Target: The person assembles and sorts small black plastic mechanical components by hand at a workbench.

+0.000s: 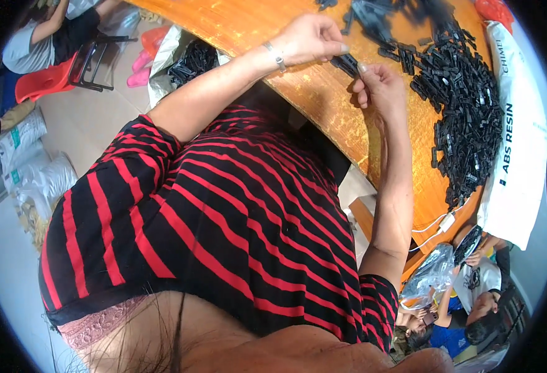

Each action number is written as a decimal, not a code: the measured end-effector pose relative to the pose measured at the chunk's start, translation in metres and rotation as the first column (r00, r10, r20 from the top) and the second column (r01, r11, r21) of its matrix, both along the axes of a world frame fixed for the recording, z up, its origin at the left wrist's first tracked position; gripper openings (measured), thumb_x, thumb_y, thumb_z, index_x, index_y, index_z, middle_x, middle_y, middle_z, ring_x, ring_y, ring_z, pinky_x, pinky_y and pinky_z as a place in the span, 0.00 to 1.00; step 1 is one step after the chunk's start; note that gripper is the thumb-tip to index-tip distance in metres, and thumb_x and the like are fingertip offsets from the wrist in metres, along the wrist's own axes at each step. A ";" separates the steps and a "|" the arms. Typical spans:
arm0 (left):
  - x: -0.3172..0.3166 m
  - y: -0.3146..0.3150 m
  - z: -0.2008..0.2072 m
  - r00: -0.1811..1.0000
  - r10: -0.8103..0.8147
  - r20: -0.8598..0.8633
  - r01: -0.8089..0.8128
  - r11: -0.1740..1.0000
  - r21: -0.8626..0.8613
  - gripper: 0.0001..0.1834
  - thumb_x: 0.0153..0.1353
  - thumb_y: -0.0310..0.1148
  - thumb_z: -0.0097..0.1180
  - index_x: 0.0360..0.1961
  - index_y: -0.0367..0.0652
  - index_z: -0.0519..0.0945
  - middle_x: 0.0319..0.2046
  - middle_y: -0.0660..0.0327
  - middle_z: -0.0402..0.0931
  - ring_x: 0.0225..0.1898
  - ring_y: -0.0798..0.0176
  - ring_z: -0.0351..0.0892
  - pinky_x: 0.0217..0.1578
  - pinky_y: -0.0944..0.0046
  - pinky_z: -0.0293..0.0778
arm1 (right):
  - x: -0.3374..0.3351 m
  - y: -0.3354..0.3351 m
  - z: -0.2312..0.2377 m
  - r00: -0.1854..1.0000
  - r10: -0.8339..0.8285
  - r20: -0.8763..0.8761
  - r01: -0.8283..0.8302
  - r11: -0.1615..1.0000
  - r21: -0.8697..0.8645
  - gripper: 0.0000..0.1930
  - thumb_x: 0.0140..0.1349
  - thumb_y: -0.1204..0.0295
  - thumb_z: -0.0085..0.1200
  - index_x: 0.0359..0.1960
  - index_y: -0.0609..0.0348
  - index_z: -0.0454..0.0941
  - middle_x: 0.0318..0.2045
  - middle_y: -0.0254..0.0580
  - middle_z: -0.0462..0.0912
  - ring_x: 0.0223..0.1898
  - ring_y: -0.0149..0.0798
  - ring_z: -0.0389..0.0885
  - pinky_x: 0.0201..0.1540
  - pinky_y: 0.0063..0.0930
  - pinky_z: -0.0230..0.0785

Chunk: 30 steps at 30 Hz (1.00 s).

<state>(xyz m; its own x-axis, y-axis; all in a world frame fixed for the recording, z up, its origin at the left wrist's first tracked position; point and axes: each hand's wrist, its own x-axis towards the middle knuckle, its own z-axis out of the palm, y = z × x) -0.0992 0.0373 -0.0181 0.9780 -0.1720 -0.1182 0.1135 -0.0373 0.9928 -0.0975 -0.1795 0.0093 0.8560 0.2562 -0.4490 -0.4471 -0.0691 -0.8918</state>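
Over the orange wooden table [323, 99], both of my hands are closed on one slim black plastic part [346, 64]. My left hand [310, 42], with a watch on the wrist, pinches its upper-left end between thumb and finger. At the opposite end my right hand [382, 90] grips it, thumb on top and fingers curled beneath. Fine details of the part are too small to make out. A large heap of similar small black plastic pieces [463, 112] lies just right of my right hand.
A long white printed sack [516, 149] borders the heap along the table's right side. A white cable with a small connector box [447, 222] crosses the near right edge. Left of the table stands an open bag of black parts [192, 62]. Other people are at lower right and upper left.
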 end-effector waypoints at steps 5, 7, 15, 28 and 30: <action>-0.003 -0.005 -0.002 0.998 0.041 0.042 -0.044 0.997 0.062 0.10 0.59 0.32 0.69 0.30 0.39 0.81 0.22 0.63 0.81 0.25 0.71 0.81 0.26 0.70 0.77 | 0.001 0.000 -0.004 0.999 0.037 -0.013 -0.039 0.993 -0.114 0.09 0.70 0.70 0.57 0.35 0.62 0.74 0.18 0.38 0.79 0.12 0.27 0.71 0.14 0.22 0.63; -0.002 -0.007 -0.008 0.996 0.039 0.085 -0.054 0.981 0.188 0.10 0.62 0.32 0.69 0.31 0.40 0.79 0.23 0.67 0.78 0.26 0.75 0.78 0.27 0.71 0.75 | 0.000 0.001 -0.003 0.999 0.046 -0.010 -0.047 0.990 -0.135 0.09 0.70 0.70 0.58 0.35 0.62 0.74 0.18 0.38 0.79 0.12 0.27 0.71 0.13 0.22 0.63; -0.005 -0.013 -0.011 0.980 0.057 0.193 -0.136 0.895 0.425 0.10 0.60 0.32 0.68 0.28 0.41 0.78 0.21 0.68 0.77 0.25 0.75 0.76 0.26 0.68 0.74 | 0.004 0.004 -0.007 0.997 0.054 0.053 -0.041 0.974 -0.224 0.10 0.69 0.70 0.60 0.33 0.63 0.74 0.17 0.37 0.79 0.12 0.27 0.70 0.14 0.23 0.62; -0.007 -0.023 0.008 0.976 0.019 0.215 -0.158 0.741 0.653 0.12 0.59 0.36 0.65 0.29 0.42 0.76 0.23 0.57 0.78 0.28 0.58 0.79 0.34 0.55 0.74 | 0.005 0.003 -0.006 0.969 0.167 0.180 -0.077 0.903 -0.423 0.12 0.66 0.71 0.64 0.31 0.63 0.73 0.15 0.38 0.79 0.11 0.28 0.71 0.13 0.25 0.62; -0.004 -0.015 0.006 0.977 -0.036 0.212 -0.111 0.758 0.643 0.12 0.60 0.37 0.66 0.31 0.42 0.78 0.24 0.59 0.78 0.29 0.60 0.79 0.34 0.57 0.75 | 0.006 0.001 -0.004 0.964 0.185 0.192 -0.102 0.921 -0.377 0.11 0.67 0.72 0.62 0.32 0.63 0.73 0.15 0.38 0.79 0.11 0.27 0.71 0.12 0.24 0.62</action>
